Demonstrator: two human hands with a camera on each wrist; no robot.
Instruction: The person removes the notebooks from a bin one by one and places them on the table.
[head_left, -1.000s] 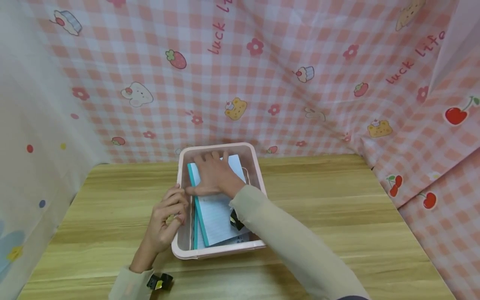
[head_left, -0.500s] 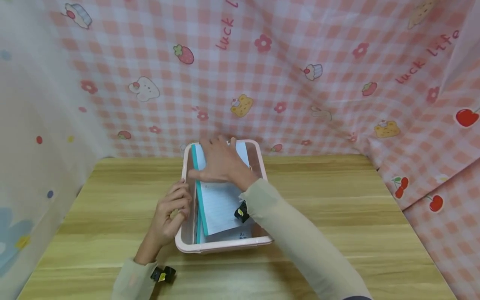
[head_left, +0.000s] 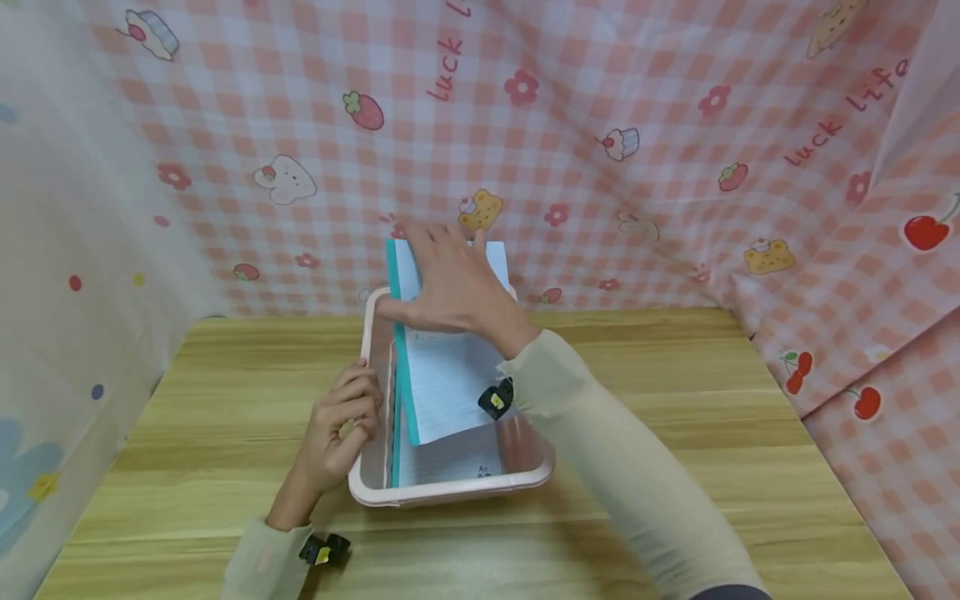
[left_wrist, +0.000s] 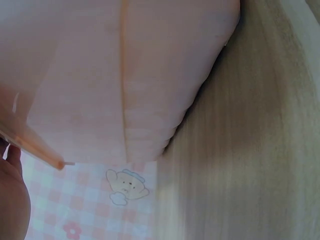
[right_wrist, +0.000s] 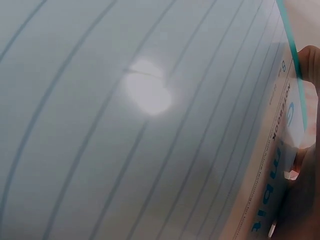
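My right hand (head_left: 461,283) holds a notebook (head_left: 450,383) with a lined pale-blue cover and a teal spine. Its thumb is at the spine and its other fingers reach over the far edge. The notebook is tilted, its far end above the rim of a pale pink plastic basket (head_left: 450,492). Printed lettering shows on this notebook (right_wrist: 150,165) in the right wrist view. A second, similar notebook (head_left: 450,462) lies inside the basket, partly covered. My left hand (head_left: 341,429) grips the basket's left rim; the left wrist view shows the basket's outer wall (left_wrist: 170,75).
The basket stands on a wood-grain table (head_left: 660,400) near its back edge. Behind hangs a pink checked cloth (head_left: 570,100) with cartoon prints, and a white dotted cloth (head_left: 97,250) covers the left side. Black wrist cameras sit at both cuffs.
My right hand has raised the upper notebook up and away from me, so its far end now rises above the basket rim and more of the lower notebook shows. My left hand stays on the rim.
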